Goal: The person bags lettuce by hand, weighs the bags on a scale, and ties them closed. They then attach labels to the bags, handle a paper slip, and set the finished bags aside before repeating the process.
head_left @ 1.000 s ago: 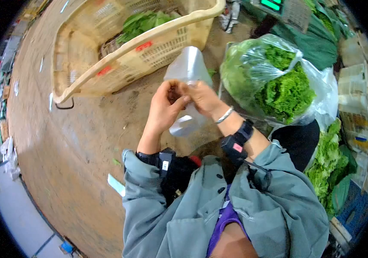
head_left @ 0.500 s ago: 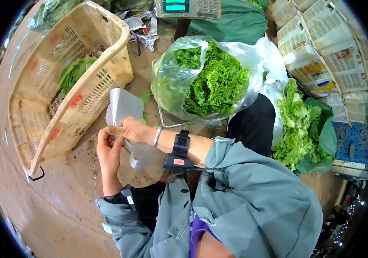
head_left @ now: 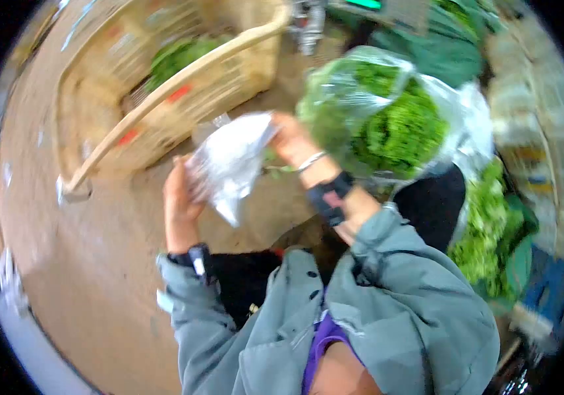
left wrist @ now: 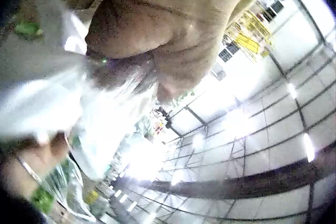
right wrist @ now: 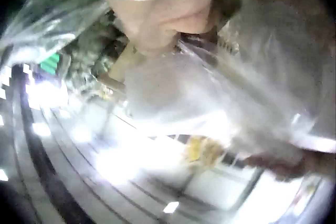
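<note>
A thin, clear plastic bag (head_left: 232, 155) is spread between the two hands, blurred by motion. My left hand (head_left: 182, 197) grips its left side; in the left wrist view the film (left wrist: 100, 124) bunches under the curled fingers and thumb (left wrist: 136, 35). At the bag's upper right corner, my right hand (head_left: 290, 139) pinches the edge. The right wrist view has the film (right wrist: 178, 92) running from the right fingers towards the left hand (right wrist: 283, 165). No contents show inside the bag.
A large cream plastic crate (head_left: 229, 72) with some leafy greens (head_left: 180, 59) stands ahead on the left. On the right sits a clear bag of curly lettuce (head_left: 404, 128), with more loose lettuce (head_left: 483, 237) near the leg. A scale display (head_left: 364, 4) shows at the top.
The hands, close together at a narrow folded bag before, have moved apart, and the bag is now spread wide between them. The head view swung right, then back left.
</note>
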A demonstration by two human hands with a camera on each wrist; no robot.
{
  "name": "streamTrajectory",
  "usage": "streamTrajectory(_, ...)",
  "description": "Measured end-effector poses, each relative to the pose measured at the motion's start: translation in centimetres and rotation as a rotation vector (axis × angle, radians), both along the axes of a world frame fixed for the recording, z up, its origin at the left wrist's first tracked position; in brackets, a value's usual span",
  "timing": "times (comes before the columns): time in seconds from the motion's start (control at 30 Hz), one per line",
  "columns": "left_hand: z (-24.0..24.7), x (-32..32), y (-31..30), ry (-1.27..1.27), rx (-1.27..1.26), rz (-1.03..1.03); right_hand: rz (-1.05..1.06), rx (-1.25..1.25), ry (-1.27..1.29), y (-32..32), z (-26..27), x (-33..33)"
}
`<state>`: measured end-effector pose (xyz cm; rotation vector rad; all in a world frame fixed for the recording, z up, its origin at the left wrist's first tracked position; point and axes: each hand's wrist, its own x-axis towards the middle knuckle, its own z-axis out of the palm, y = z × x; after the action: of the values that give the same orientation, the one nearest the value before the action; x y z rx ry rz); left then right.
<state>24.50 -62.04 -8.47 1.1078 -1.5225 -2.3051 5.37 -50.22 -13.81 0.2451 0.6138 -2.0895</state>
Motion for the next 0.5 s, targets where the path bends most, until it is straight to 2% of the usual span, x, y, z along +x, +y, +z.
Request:
streamTrajectory(0.03,-0.3,0.5,-0.7,-0.175,-0.313,-0.285,0.092,0.041,0.048,0.3,2.7,0.0)
streamTrajectory(0.07,-1.5,1.3,-2.0,-0.2,-0.325,-0.256,0.193,0.108,0.318,0.6,4.0,0.1)
streamTrajectory(0.1,-3.5,2.3,-3.3,-0.325,-0.68,-0.172,0.329,0.491,0.785,0.3,3.5,-0.5)
streamTrajectory(0.13,-5.1,3.3,-4.6,-0.448,-1.027,-0.094,0.244,0.764,1.482,0.8,4.7,-0.3)
streamTrajectory(0.17,-5.6,5.3,-7.3,-0.523,-0.832,0.152,0.371,0.802,1.526,1.5,4.9,-0.6)
streamTrajectory(0.2,-3.7,7.5,-8.9,-0.311,-0.299,0.393,0.481,0.758,1.4,2.6,4.5,-1.2)
streamTrajectory(0.23,-3.2,9.2,-10.3,-0.201,-0.158,0.54,0.488,0.707,1.214,3.8,4.0,-1.5)
streamTrajectory(0.27,-4.5,12.7,-13.1,-0.225,-0.194,0.62,0.579,0.797,1.26,5.2,4.0,-1.7)
streamTrajectory(0.3,-5.3,16.3,-15.5,-0.195,-0.199,0.473,0.675,0.748,1.234,6.2,5.2,-0.3)
streamTrajectory(0.37,-2.6,15.8,-14.2,-0.352,-0.28,0.652,0.75,0.778,1.55,7.5,2.8,3.1)
streamTrajectory(0.4,-2.1,14.9,-13.7,-0.333,-0.284,0.688,0.767,0.763,1.541,6.9,1.6,3.9)
streamTrajectory(0.43,-1.9,14.0,-12.9,-0.313,-0.283,0.728,0.912,1.0,1.756,6.4,0.5,4.3)
streamTrajectory(0.47,-1.1,13.1,-11.8,-0.364,-0.354,0.531,1.047,1.248,1.966,6.1,0.0,4.8)
streamTrajectory(0.5,1.5,10.5,-9.3,-0.415,-0.483,0.39,0.839,1.169,2.128,5.5,1.3,5.6)
